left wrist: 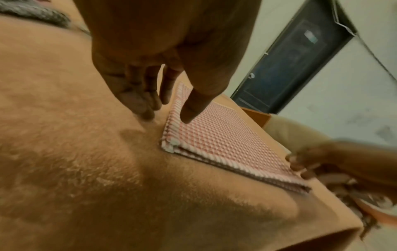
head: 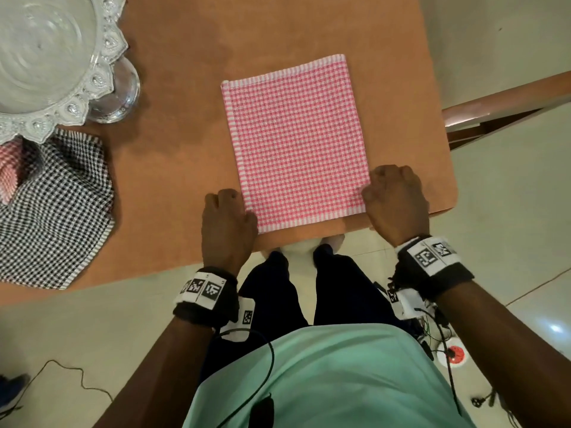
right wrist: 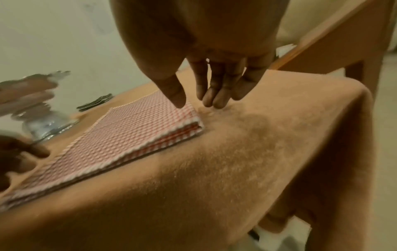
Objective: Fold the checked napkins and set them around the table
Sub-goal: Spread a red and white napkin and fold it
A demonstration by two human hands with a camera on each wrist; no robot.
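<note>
No readable writing anywhere here, only black-and-white square marker codes on the two wristbands [head: 202,290], and they spell out nothing legible. Centre stage, one pink-and-white checked cloth napkin [head: 295,140] lies flat near the front right corner of the tan cloth-covered table [head: 173,149], folded into a neat rectangle with a striped white border; the wrist views show several stacked layers at its near edge. The left hand [head: 227,225] sits at the near left corner, thumb down on the striped border, fingers extended with tips touching the tablecloth just beside it. The right hand [head: 394,199] mirrors it at the near right corner, thumb over the napkin, straight fingers on the cloth beside the fold. Neither hand grips anything. Off to the left, one black-and-white checked napkin [head: 52,211] lies rumpled, with one more pink checked napkin [head: 9,168] peeking out beside it. Above those stands one ornate clear glass pedestal bowl [head: 46,57].
</note>
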